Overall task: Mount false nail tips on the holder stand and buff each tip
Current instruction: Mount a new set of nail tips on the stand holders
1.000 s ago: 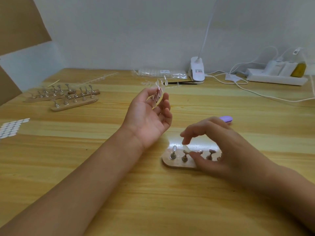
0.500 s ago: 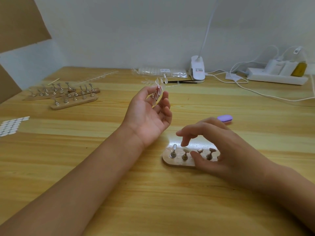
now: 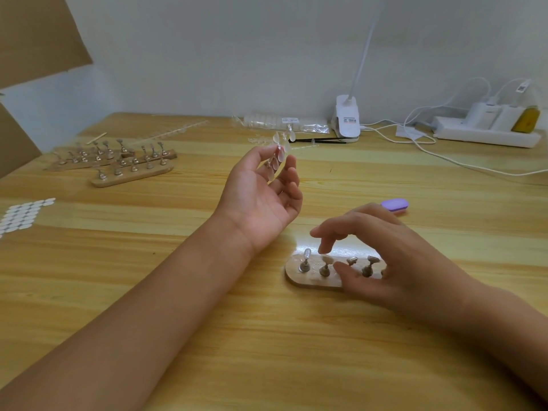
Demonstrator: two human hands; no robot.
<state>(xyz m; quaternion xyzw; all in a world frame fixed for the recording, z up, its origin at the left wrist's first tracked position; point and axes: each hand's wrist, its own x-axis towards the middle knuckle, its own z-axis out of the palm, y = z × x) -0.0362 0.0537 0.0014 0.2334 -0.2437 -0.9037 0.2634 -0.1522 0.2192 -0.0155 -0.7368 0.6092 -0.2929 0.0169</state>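
Observation:
A wooden holder stand (image 3: 299, 280) with several metal pegs lies on the table at centre right. Its first peg carries a clear nail tip (image 3: 307, 253), and a whitish nail tip (image 3: 326, 258) sits on the second peg. My right hand (image 3: 385, 256) hovers over the stand with bent fingers; the index fingertip is just above the second tip and the thumb lies beside that peg. My left hand (image 3: 261, 200) is raised palm up behind the stand and pinches a strip of clear nail tips (image 3: 280, 151) between thumb and fingers.
A purple buffer block (image 3: 396, 204) lies behind my right hand. Spare peg stands (image 3: 130, 173) sit at back left, and a sheet of white pads (image 3: 23, 215) lies at the left edge. A bag of tips (image 3: 284, 123), lamp base (image 3: 348, 120), power strip (image 3: 486, 134) and cables line the back.
My right thumb and index finger have let go of the whitish tip, which now sits on the second peg. My left hand has barely moved.

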